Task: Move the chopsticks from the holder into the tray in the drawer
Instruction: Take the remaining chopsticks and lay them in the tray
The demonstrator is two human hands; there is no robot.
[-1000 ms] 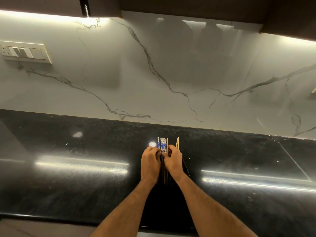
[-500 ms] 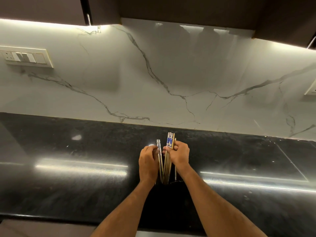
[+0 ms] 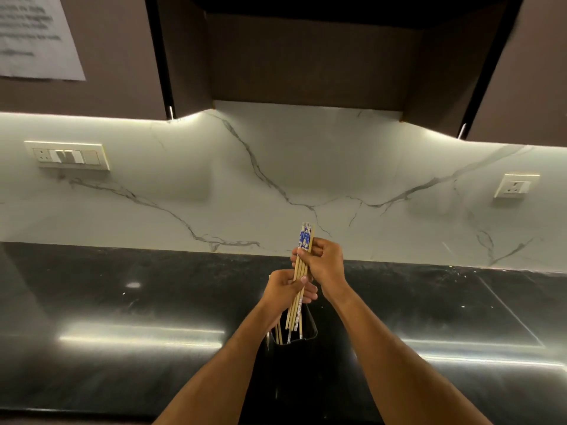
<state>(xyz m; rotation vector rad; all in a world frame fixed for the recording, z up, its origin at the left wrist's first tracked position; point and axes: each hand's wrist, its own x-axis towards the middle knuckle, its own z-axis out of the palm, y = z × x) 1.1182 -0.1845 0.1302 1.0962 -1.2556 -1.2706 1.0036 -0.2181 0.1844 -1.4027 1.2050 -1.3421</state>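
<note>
A bundle of wooden chopsticks point(image 3: 303, 240), some with blue-and-white patterned tops, is held upright above a dark holder point(image 3: 299, 340) that stands on the black countertop point(image 3: 122, 302). My right hand point(image 3: 325, 262) grips the bundle near its upper part. My left hand point(image 3: 285, 286) is closed around the bundle lower down. The lower tips hang at the holder's mouth, where a few more sticks show inside. The drawer and its tray are out of view.
A white marble backsplash point(image 3: 276, 185) rises behind the counter, with a switch plate point(image 3: 67, 156) at left and a socket point(image 3: 515, 187) at right. Dark wall cabinets point(image 3: 306, 56) hang overhead; a paper sheet point(image 3: 33, 35) is stuck on the left one.
Both hands have lifted the chopstick bundle up out of the holder; the right hand has risen highest. The camera has tilted upward, so the cabinets now show.
</note>
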